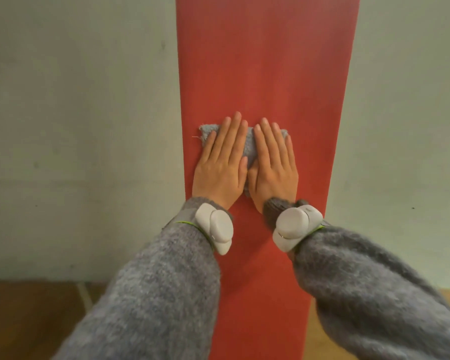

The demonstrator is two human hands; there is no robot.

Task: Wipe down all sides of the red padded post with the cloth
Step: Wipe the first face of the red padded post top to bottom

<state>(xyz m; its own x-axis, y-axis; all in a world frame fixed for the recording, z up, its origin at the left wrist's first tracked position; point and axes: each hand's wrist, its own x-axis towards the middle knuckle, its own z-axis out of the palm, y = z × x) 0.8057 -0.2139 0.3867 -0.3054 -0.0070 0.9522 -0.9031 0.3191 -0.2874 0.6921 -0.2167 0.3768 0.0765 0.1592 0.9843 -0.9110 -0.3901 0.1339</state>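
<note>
Against a pale wall (76, 113), red padded post (265, 74) stands upright, front face to camera, wooden floor (24, 320) at its base. Fuzzy grey sleeves (161, 294), white wrist devices (215, 227) on both. Left hand (222, 165) and right hand (273, 167) side by side, fingers straight, palms pressing grey-blue cloth (250, 146) flat on post's mid-front.
</note>
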